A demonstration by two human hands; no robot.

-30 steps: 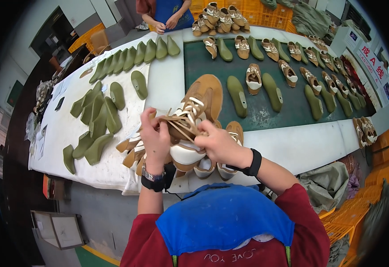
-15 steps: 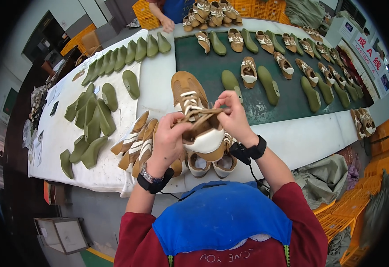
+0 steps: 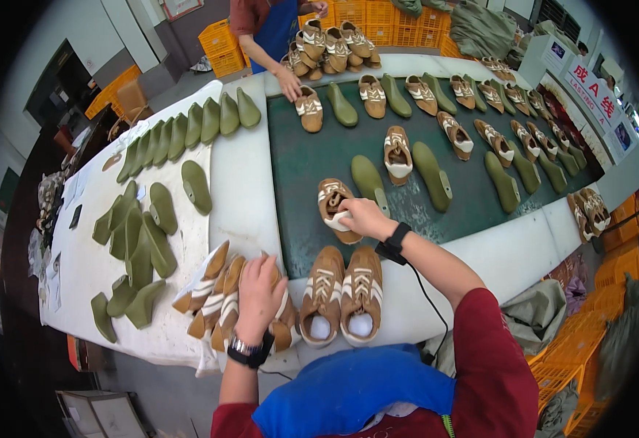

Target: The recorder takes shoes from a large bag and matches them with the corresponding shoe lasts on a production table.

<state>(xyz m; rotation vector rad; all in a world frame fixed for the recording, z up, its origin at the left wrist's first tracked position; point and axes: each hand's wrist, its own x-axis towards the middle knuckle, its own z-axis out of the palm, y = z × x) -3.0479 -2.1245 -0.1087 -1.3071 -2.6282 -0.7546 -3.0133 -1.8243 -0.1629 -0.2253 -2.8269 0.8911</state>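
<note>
One brown shoe with white trim is at the near left part of a dark green surface set into the white tabletop, toe pointing away from the person. The right hand has its fingers closed on the rim at the heel; whether the sole touches down is hard to tell. Just beyond that hand lies a green foot form. The left hand rests over a row of tipped shoes, though I cannot tell whether its fingers grip any. Between the hands, nearer the person, a laced pair stands side by side. Farther off, a co-worker's hand is at another shoe.
</note>
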